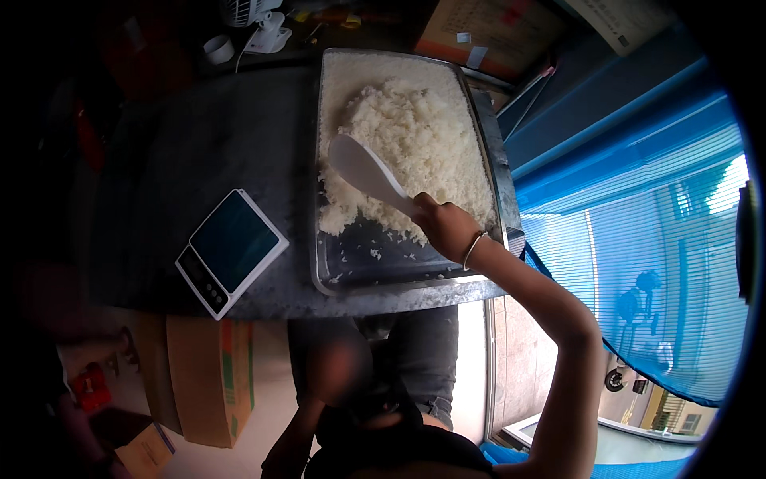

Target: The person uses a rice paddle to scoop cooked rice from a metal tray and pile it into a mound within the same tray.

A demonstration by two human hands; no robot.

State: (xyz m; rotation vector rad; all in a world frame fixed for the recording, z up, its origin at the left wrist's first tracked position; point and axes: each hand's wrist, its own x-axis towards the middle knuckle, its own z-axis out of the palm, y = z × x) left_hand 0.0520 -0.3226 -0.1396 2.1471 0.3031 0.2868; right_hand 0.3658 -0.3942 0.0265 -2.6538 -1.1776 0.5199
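Note:
My right hand [446, 226], with a bracelet at its wrist, grips the handle of a white rice paddle [365, 170]. The paddle's blade lies over the left side of a heap of cooked rice [419, 129], which fills most of a rectangular metal tray [389, 278]. At the tray's near end the dark bottom shows, with scattered grains. My left hand [335, 365] is low over my lap, below the table edge; it is blurred, so its fingers cannot be made out. A white kitchen scale [236, 245] with a dark platform sits left of the tray.
The dark table [209, 132] carries the tray and scale. Behind stand a small white fan [263, 27], a white roll [219, 49] and a cardboard box [491, 36]. Another cardboard box [200, 383] is on the floor. A blue curtain [634, 257] hangs at right. Part of another person [84, 353] shows at left.

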